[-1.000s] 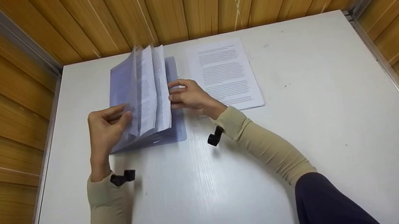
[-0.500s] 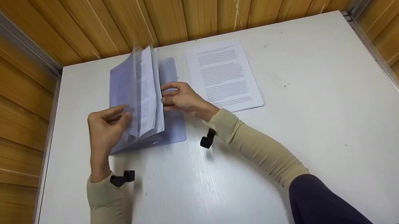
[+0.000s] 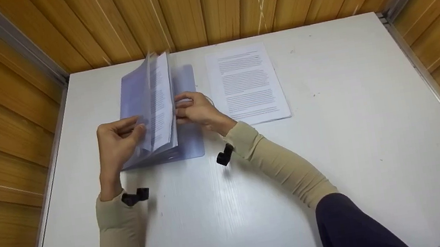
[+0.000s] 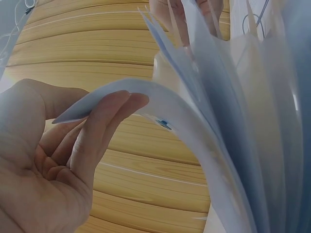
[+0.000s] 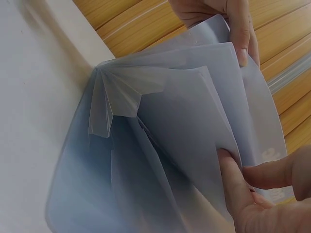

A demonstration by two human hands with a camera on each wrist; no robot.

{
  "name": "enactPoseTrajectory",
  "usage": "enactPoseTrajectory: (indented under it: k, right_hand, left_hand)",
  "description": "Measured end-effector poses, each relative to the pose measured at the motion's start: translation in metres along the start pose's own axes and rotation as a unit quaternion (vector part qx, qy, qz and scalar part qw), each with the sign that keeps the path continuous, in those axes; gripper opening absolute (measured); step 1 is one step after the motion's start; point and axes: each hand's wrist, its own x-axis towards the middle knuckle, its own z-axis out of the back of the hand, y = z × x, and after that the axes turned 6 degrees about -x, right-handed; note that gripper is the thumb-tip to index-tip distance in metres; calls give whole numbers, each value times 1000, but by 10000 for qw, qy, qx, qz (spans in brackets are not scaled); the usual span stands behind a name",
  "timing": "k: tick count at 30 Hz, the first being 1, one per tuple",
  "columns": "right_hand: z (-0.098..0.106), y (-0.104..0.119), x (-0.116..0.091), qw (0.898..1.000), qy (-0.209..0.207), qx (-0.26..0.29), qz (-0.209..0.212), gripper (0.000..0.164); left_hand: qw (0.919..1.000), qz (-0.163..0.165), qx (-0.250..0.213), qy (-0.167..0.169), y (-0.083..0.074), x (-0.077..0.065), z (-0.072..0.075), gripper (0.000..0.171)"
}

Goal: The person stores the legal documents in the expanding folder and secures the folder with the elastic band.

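A translucent bluish expanding file folder (image 3: pixel 193 140) stands fanned on the left of the table, with printed paper (image 3: pixel 163 106) showing inside. My left hand (image 3: pixel 116 143) pinches the edge of its cover (image 4: pixel 160 97) between thumb and fingers, bending it outward in the left wrist view. From the other side my right hand (image 3: pixel 199 109) pinches the edge of the inner leaves. In the right wrist view, its thumb and fingers (image 5: pixel 232 182) lie on either side of a leaf, near the pleated gusset (image 5: pixel 129 92). Whether that leaf is paper or a divider I cannot tell.
Right of the folder lies a stack of printed sheets (image 3: pixel 245 80), flat on the white table (image 3: pixel 355 120). Wood-patterned panels (image 3: pixel 223 1) stand at the back and sides. Each sleeve cuff bears a small black camera mount (image 3: pixel 224 154).
My right hand has shifted left, moving the rear leaves with it toward the front ones, so more of the back cover shows. The left hand stays in place on the cover.
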Motion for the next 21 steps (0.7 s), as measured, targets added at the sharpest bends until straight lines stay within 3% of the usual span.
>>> enactPoseTrajectory:
  k: [13, 21]
  right_hand:
    - [8, 0, -2, 10000, 80, 40, -25, 44]
    - [16, 0, -8, 9985, 248, 481, 61, 46]
  left_hand:
    - [10000, -38, -30, -18, 0, 0, 0, 22]
    - [10000, -46, 47, -63, 4, 0, 1, 23]
